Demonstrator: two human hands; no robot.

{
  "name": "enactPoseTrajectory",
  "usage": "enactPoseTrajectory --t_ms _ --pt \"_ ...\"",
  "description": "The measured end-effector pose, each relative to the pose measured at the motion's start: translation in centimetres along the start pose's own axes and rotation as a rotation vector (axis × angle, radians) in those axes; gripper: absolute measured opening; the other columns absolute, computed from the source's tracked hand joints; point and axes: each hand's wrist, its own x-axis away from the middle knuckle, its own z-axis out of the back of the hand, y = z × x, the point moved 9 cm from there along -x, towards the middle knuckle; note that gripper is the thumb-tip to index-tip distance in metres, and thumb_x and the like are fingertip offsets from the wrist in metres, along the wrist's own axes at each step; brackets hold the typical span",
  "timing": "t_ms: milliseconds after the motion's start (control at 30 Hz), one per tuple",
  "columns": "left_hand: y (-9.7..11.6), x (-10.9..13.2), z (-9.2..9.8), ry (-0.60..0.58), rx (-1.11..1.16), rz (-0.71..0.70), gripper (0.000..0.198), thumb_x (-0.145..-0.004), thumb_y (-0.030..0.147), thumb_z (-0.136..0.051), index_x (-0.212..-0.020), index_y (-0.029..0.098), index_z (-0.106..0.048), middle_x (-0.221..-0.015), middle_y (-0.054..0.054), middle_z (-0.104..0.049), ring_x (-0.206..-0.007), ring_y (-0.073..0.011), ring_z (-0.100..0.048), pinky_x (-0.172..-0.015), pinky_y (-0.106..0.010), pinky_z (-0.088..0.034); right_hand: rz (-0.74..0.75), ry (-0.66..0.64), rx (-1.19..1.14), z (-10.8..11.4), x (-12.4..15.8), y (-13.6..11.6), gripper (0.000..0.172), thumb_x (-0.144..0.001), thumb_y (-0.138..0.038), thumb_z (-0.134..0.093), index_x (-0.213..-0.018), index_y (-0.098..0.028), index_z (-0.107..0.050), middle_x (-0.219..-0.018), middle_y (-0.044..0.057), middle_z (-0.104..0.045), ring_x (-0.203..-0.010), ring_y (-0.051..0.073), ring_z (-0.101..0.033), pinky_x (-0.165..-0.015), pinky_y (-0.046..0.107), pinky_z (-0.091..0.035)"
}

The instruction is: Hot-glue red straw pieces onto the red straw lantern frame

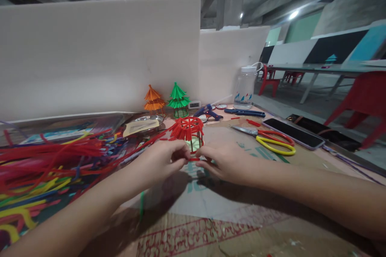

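A short red pipe cleaner piece (194, 160) is pinched between my left hand (173, 156) and my right hand (221, 160), one at each end. Just behind my fingertips stands a small red pavilion model (188, 128), with a fringed roof and thin upright posts; its lower front is partly hidden by my fingers. Farther back are an orange pagoda model (153, 98) and a green pagoda model (179, 98), both upright. To the right of my right hand lie scissors (271, 140) with red and yellow handles.
Many coloured pipe cleaners (54, 156) heap at the left. Behind are a metal dish (147, 121), a blue glue gun (208, 111), a blue cutter (245, 112) and a clear bottle (244, 88). A phone (294, 133) lies at the right edge; a white panel (99, 56) stands behind.
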Motion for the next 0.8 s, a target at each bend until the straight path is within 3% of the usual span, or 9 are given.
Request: enactPoseTrajectory --t_ms 200,567,700,800 --pt "-0.2 0.1 -0.7 -0.023 -0.009 -0.011 0.015 -0.083 0.013 -0.057 -0.085 0.021 -0.069 -0.081 0.002 -0.073 -0.071 -0.0132 -0.064 -0.065 -0.022 -0.045 0.060 -0.017 0.051 -0.4 0.0 -0.9 0.026 -0.102 -0.024 -0.049 -0.096 -0.016 -0.073 -0.079 0.008 -0.075 -0.068 0.018 -0.061 -0.063 0.031 -0.038" --pt "-0.5 0.0 -0.9 0.023 -0.001 -0.045 0.015 -0.086 0.016 -0.057 -0.089 0.022 -0.070 -0.087 0.000 -0.076 -0.078 -0.0148 -0.068 -0.071 -0.024 -0.049 -0.088 -0.161 -0.190 -1.7 -0.3 0.9 0.021 -0.099 -0.024 -0.057 -0.106 -0.014 -0.074 -0.092 0.011 -0.078 -0.077 0.019 -0.066 -0.068 0.029 -0.043" --pt "-0.1 -0.2 -0.1 0.051 0.005 -0.039 0.012 -0.090 0.024 -0.057 -0.090 0.021 -0.069 -0.083 0.000 -0.075 -0.073 -0.0143 -0.066 -0.066 -0.023 -0.047 -0.127 -0.128 -0.278 -1.7 -0.2 1.4 0.020 -0.099 -0.023 -0.056 -0.100 -0.015 -0.074 -0.087 0.008 -0.076 -0.074 0.017 -0.064 -0.067 0.028 -0.042" --pt "-1.4 -0.2 0.4 0.014 -0.067 0.052 0.018 -0.091 0.034 -0.057 -0.088 0.021 -0.069 -0.078 -0.001 -0.074 -0.068 -0.0155 -0.065 -0.061 -0.023 -0.044 -0.204 -0.056 -0.340 -1.1 -0.3 2.5 0.019 -0.097 -0.025 -0.055 -0.089 -0.017 -0.070 -0.078 0.004 -0.072 -0.068 0.015 -0.059 -0.063 0.026 -0.040"
